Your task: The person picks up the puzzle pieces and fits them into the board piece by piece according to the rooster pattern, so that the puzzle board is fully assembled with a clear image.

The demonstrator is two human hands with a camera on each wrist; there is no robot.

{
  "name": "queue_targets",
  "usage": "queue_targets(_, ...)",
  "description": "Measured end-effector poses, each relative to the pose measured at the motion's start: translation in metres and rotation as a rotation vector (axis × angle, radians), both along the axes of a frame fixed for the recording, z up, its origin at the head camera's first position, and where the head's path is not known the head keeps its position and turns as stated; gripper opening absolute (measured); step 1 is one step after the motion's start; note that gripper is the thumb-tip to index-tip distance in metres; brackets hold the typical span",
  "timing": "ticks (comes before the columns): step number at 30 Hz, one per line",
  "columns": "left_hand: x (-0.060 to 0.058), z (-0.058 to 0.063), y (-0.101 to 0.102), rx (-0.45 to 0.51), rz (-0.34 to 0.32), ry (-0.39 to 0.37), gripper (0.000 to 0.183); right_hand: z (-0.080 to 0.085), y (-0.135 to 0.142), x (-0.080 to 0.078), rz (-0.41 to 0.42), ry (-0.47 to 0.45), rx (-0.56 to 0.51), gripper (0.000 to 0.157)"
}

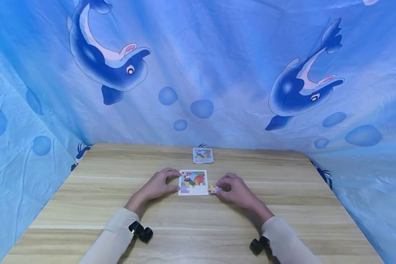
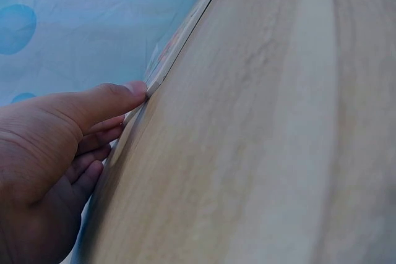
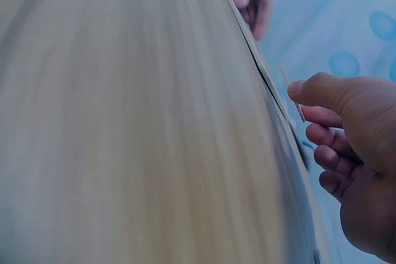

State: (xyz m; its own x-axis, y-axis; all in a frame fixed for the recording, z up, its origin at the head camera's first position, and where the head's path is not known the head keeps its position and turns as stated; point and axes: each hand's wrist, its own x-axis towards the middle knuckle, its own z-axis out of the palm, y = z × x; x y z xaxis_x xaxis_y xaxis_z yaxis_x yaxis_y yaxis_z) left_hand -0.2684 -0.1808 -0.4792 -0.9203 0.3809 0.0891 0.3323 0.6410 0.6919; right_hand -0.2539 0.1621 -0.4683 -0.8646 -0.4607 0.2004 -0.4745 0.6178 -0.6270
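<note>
In the head view a white-framed puzzle board (image 1: pixel 198 193) lies on the table, with a rooster picture partly filled in and a white gap along its lower part. My left hand (image 1: pixel 160 184) rests at the board's left edge, thumb near the lower corner and index finger higher up. In the left wrist view the thumb (image 2: pixel 127 93) touches the board's edge. Between right thumb and index finger, my right hand (image 1: pixel 235 190) pinches a yellow and lilac puzzle piece (image 1: pixel 213 189) just off the board's right side. The right wrist view shows this piece (image 3: pixel 301 110) edge-on, tilted.
Behind the board lies a small picture card (image 1: pixel 203 156) with the same rooster. The wooden table (image 1: pixel 198 227) reaches back to a blue curtain (image 1: pixel 198 66) printed with dolphins. Black wrist cameras (image 1: pixel 142 231) sit on both sleeves.
</note>
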Motion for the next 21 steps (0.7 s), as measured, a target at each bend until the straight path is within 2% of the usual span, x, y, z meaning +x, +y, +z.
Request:
queue_targets(11,0.000,-0.001,0.000,0.003,-0.010,-0.002,0.047,-0.001,-0.049,-0.005,0.039,-0.023,-0.006,0.023)
queue_targets(21,0.001,0.001,-0.001,0.001,-0.010,0.009,0.047,-0.002,-0.071,-0.010,0.079,-0.022,0.017,0.021)
